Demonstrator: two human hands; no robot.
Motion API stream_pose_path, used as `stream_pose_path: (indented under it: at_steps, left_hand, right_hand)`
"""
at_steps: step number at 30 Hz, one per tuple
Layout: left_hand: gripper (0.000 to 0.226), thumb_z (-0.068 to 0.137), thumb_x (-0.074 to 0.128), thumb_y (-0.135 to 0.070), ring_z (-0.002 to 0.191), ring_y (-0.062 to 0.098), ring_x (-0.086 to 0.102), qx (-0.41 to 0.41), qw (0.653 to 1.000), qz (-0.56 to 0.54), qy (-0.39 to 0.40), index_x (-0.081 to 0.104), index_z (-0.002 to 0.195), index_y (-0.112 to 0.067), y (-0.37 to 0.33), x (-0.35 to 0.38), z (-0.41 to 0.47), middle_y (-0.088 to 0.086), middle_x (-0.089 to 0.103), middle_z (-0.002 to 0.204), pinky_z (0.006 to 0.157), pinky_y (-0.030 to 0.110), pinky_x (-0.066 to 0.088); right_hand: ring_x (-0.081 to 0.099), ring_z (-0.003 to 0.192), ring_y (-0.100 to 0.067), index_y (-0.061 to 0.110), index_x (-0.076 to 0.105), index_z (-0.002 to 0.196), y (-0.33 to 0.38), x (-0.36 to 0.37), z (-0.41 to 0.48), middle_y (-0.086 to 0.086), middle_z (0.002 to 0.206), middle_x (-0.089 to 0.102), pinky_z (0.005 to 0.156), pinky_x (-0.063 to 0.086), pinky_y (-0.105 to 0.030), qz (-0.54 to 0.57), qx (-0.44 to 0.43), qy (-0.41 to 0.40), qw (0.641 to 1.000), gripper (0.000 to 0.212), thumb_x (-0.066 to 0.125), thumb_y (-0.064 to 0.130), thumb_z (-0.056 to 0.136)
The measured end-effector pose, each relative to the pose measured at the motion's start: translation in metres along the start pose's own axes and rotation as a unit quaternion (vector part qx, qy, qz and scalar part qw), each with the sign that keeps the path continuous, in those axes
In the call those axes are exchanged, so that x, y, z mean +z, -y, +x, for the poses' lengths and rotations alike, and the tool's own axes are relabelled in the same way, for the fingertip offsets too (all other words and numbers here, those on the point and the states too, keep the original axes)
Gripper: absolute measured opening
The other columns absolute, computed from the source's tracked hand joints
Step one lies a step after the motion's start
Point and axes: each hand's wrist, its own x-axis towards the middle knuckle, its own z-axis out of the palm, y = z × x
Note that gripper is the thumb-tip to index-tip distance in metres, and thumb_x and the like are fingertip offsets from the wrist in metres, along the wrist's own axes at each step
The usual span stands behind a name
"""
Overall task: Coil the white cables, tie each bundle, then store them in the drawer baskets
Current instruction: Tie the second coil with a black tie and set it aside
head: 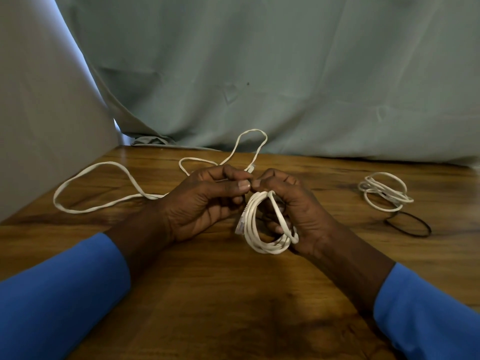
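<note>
Head view, single entry.

- Table [207, 294]: dark wood, backed by a grey-green cloth [285, 74].
- Right hand [298, 203]: fingers curled through and around a coil [253, 224] of white cable, several turns, held upright just above the table at centre.
- Left hand [205, 203]: thumb and forefinger pinch the same cable where it feeds into the coil, fingertips nearly meeting those of the right hand.
- Loose run [85, 188]: the uncoiled remainder, lying in wide loops across the left of the table, with one loop rising at the back.
- Second coil [384, 190]: lies flat, far right, well apart from the hands; whether it is tied cannot be told.
- Black band [407, 226]: at that coil's near edge, apparently loose.
- Drawer baskets: not in view.

Step in hand, as judged: coiling the first cable, partly wound.

Next move calls for drawing slack from the left and laying another turn onto the held coil without letting the existing turns spring apart.
</note>
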Motion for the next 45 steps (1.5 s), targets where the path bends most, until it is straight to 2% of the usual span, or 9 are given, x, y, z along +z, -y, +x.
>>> stream_pose_path:
  at_steps: [3, 6, 11, 18, 25, 31, 37, 41, 45]
  left_hand:
    - [0.019, 0.07, 0.08, -0.005, 0.07, 0.013, 0.065, 0.006, 1.0, 0.004, 0.009, 0.08, 0.089, -0.01, 0.001, -0.004, 0.002, 0.009, 0.072, 0.086, 0.079, 0.033, 0.062]
    - [0.03, 0.064, 0.081, -0.009, 0.073, 0.013, 0.066, -0.004, 1.0, -0.027, 0.011, 0.081, 0.094, -0.009, 0.001, -0.007, 0.002, 0.01, 0.071, 0.086, 0.077, 0.034, 0.063]
    - [0.014, 0.083, 0.071, -0.001, 0.062, 0.009, 0.06, -0.006, 0.999, -0.046, 0.005, 0.08, 0.089, -0.01, 0.003, 0.002, 0.001, 0.008, 0.066, 0.081, 0.063, 0.028, 0.06]
    - [0.01, 0.075, 0.071, -0.007, 0.053, 0.006, 0.049, 0.042, 0.998, 0.035, -0.038, 0.077, 0.084, -0.009, 0.004, 0.006, 0.002, 0.006, 0.065, 0.075, 0.059, 0.023, 0.054]
    - [0.012, 0.078, 0.071, -0.009, 0.056, 0.005, 0.055, 0.058, 0.995, 0.072, -0.034, 0.079, 0.086, -0.014, 0.007, 0.004, 0.001, 0.003, 0.068, 0.072, 0.064, 0.024, 0.054]
    - [0.012, 0.077, 0.072, -0.005, 0.058, 0.009, 0.059, 0.077, 0.994, 0.063, -0.04, 0.077, 0.082, -0.014, 0.009, 0.006, 0.003, 0.004, 0.067, 0.07, 0.064, 0.024, 0.058]
    - [0.01, 0.076, 0.072, -0.006, 0.053, 0.007, 0.054, 0.054, 0.995, 0.069, -0.037, 0.076, 0.081, -0.014, 0.009, 0.006, 0.002, 0.003, 0.066, 0.069, 0.056, 0.021, 0.054]
    - [0.012, 0.078, 0.069, -0.009, 0.043, 0.003, 0.044, 0.032, 0.998, 0.053, -0.033, 0.068, 0.089, -0.008, 0.008, 0.008, 0.001, -0.002, 0.061, 0.059, 0.045, 0.018, 0.046]
    - [0.016, 0.081, 0.074, -0.005, 0.053, 0.006, 0.053, 0.004, 1.0, 0.003, -0.007, 0.076, 0.098, -0.006, 0.007, 0.001, 0.004, 0.006, 0.064, 0.076, 0.055, 0.023, 0.056]
  right_hand:
    - [0.029, 0.043, -0.016, 0.013, 0.065, 0.069, 0.0, -0.002, 0.001, -0.014, 0.069, 0.037, 0.034, 0.025, -0.018, 0.034, 0.002, -0.001, 0.999, 0.01, 0.075, 0.015, 0.073]
    - [0.042, 0.041, -0.017, 0.008, 0.06, 0.072, 0.004, -0.001, -0.003, -0.018, 0.061, 0.053, 0.032, 0.033, -0.015, 0.05, -0.004, 0.009, 0.999, 0.009, 0.069, 0.007, 0.075]
    - [0.039, 0.034, -0.009, 0.014, 0.064, 0.064, 0.004, -0.001, -0.003, -0.008, 0.055, 0.062, 0.032, 0.03, -0.014, 0.053, -0.015, 0.02, 0.998, 0.022, 0.062, 0.008, 0.085]
    - [0.031, 0.036, -0.014, 0.014, 0.061, 0.064, 0.0, -0.003, 0.003, -0.012, 0.06, 0.039, 0.033, 0.031, -0.015, 0.051, -0.004, -0.003, 0.999, 0.021, 0.071, 0.011, 0.081]
    - [0.06, 0.039, -0.014, 0.016, 0.069, 0.054, 0.005, 0.008, -0.007, -0.008, 0.051, 0.056, 0.034, 0.041, -0.016, 0.068, -0.014, 0.005, 0.998, 0.02, 0.063, 0.014, 0.073]
    - [0.051, 0.027, -0.01, 0.012, 0.06, 0.054, 0.004, 0.008, -0.009, -0.007, 0.042, 0.041, 0.031, 0.029, -0.011, 0.076, 0.007, -0.038, 0.996, 0.018, 0.064, 0.012, 0.071]
    - [0.061, 0.038, -0.021, 0.006, 0.058, 0.065, 0.003, 0.007, -0.007, -0.016, 0.071, 0.04, 0.031, 0.043, -0.019, 0.103, 0.019, -0.026, 0.994, 0.012, 0.067, 0.012, 0.069]
    - [0.037, 0.03, -0.014, 0.011, 0.061, 0.065, -0.002, 0.001, -0.003, -0.012, 0.056, 0.041, 0.031, 0.033, -0.015, 0.062, 0.014, -0.037, 0.997, 0.017, 0.075, 0.011, 0.075]
    - [0.046, 0.031, -0.013, 0.009, 0.06, 0.062, 0.001, 0.003, -0.004, -0.007, 0.047, 0.051, 0.03, 0.034, -0.014, 0.084, -0.004, -0.012, 0.996, 0.015, 0.067, 0.011, 0.075]
